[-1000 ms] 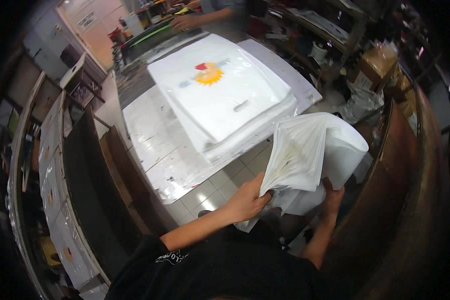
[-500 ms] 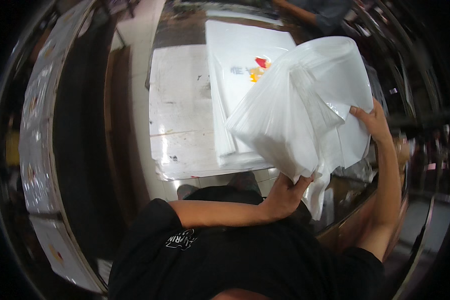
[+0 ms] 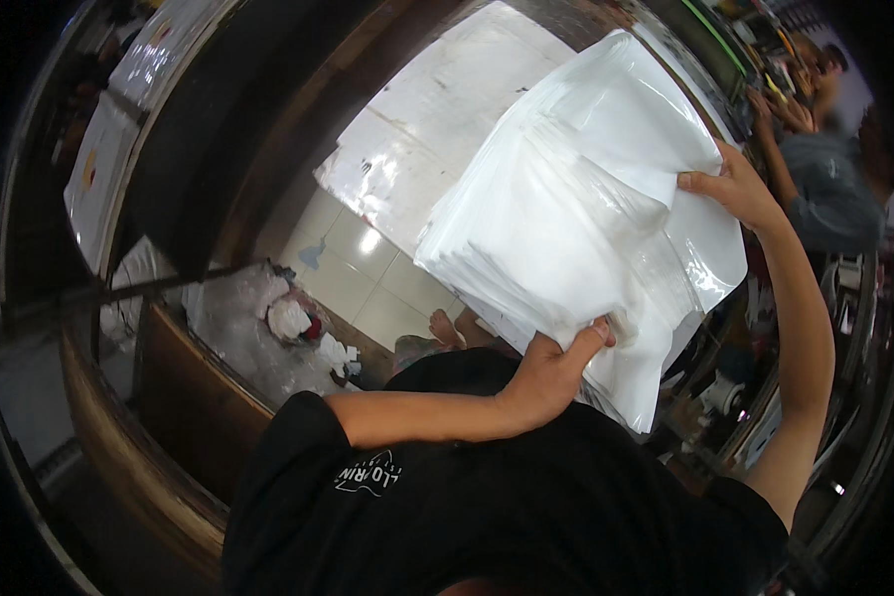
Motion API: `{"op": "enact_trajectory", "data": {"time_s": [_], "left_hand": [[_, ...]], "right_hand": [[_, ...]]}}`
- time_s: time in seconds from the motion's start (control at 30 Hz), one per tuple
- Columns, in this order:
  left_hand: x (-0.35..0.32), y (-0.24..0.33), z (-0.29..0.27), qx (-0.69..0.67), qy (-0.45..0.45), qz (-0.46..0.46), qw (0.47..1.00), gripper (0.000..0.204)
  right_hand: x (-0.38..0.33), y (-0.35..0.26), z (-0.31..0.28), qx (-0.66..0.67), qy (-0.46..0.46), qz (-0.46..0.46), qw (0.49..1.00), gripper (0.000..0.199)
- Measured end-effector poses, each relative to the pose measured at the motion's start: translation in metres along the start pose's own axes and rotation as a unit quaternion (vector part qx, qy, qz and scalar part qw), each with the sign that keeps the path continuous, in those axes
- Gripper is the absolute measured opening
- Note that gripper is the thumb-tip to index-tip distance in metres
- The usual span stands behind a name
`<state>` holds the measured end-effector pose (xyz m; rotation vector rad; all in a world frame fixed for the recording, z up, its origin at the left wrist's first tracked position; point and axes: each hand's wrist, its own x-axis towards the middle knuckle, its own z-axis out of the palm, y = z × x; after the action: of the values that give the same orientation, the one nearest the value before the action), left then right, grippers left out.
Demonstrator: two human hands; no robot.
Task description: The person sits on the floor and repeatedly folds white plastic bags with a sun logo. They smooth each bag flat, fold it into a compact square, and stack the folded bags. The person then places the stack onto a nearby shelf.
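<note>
A thick, floppy stack of white plastic bags (image 3: 576,199) hangs in front of me, held up in both hands. Its left edge fans out into many thin layers, and folds run down its middle. My left hand (image 3: 551,382) grips the near lower edge, thumb on top and fingers hidden beneath. At the far right edge, my right hand (image 3: 735,194) pinches the stack, its thumb lying over the upper face and the other fingers behind. Beyond the bags, a pale, stained tabletop (image 3: 417,109) is partly covered by them.
A box with clear plastic and crumpled scraps (image 3: 253,313) stands at the lower left, near a wooden board (image 3: 194,407). White printed packs (image 3: 99,184) line the far left. Tiled floor (image 3: 368,253) shows below the table. Another person in grey (image 3: 829,189) works at the upper right.
My view has swung to the right, and the table now sits farther up and tilted. The stack in my hands has flattened out somewhat. The printed pile on the table no longer shows.
</note>
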<state>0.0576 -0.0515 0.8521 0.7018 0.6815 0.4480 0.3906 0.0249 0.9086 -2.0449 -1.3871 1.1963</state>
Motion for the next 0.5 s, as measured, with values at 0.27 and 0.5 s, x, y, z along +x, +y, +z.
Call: {"op": "enact_trajectory", "data": {"time_s": [0.27,0.5], "left_hand": [[0.004,-0.024,0.007,-0.165,0.027,0.079,0.983,0.016],[0.013,-0.027,-0.001,-0.213,0.029,0.049,0.975,0.013]], "right_hand": [[0.008,-0.002,0.004,-0.006,-0.03,0.018,0.999,0.058],[0.025,0.016,-0.001,-0.034,-0.029,0.027,0.999,0.073]]}}
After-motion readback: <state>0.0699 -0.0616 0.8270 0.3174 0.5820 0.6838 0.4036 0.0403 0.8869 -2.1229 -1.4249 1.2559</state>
